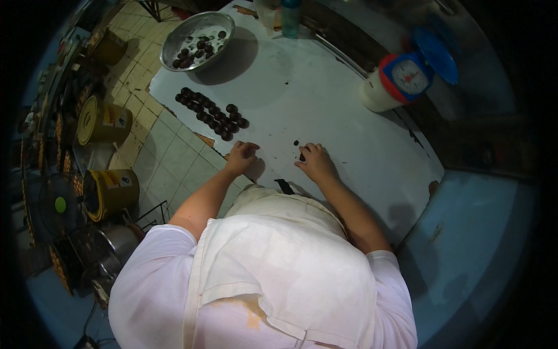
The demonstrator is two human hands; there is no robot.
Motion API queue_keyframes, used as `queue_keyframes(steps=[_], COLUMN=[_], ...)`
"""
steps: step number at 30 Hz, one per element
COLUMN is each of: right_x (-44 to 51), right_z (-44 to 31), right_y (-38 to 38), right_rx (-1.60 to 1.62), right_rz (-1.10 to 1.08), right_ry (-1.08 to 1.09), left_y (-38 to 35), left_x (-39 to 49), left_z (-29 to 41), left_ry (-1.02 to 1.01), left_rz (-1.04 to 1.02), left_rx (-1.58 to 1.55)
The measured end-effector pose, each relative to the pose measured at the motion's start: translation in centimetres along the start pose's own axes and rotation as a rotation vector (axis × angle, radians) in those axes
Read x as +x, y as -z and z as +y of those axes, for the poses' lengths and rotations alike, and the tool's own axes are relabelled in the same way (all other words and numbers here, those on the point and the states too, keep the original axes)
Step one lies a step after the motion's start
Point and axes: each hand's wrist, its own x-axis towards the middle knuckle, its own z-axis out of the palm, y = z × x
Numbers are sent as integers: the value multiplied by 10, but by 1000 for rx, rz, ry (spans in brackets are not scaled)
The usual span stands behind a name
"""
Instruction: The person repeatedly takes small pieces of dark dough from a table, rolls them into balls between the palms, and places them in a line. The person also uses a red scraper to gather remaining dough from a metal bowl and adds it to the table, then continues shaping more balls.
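Note:
My right hand (314,161) rests at the white tabletop (301,96), its fingertips round a small dark brown lump (302,156). A smaller dark crumb (296,142) lies just beyond those fingers. My left hand (244,156) hovers by the near left table edge, fingers curled and somewhat apart, with nothing visible in it. Beyond it, dark brown balls (213,111) are set out in slanting rows, touching one another. At the far left of the table stands a metal bowl (168,54) holding white powder and several more dark balls.
A dial kitchen scale (409,77) with a blue pan and a white container (377,94) stand at the right back. A teal bottle (290,19) is at the far edge. Yellow buckets (118,120) stand on the tiled floor to the left, near a fan (60,204). A black strip (284,186) lies at the near edge.

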Motion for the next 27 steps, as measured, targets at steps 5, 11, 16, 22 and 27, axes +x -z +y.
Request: queue_keyframes(steps=[5, 11, 16, 22, 27], right_x=[3, 47, 61, 42, -23], right_z=[5, 13, -5, 15, 49], right_y=[-3, 17, 7, -8, 7], right_rx=[74, 291, 126, 88, 55], right_rz=[-79, 27, -53, -116, -133], right_ry=[41, -109, 10, 119, 33], left_y=[0, 1, 3, 2, 2], left_x=[2, 0, 0, 0, 0], left_z=[-3, -1, 3, 4, 6], left_ry=[-30, -50, -79, -25, -38], left_rz=[6, 10, 15, 7, 8], left_rx=[-15, 18, 14, 13, 38])
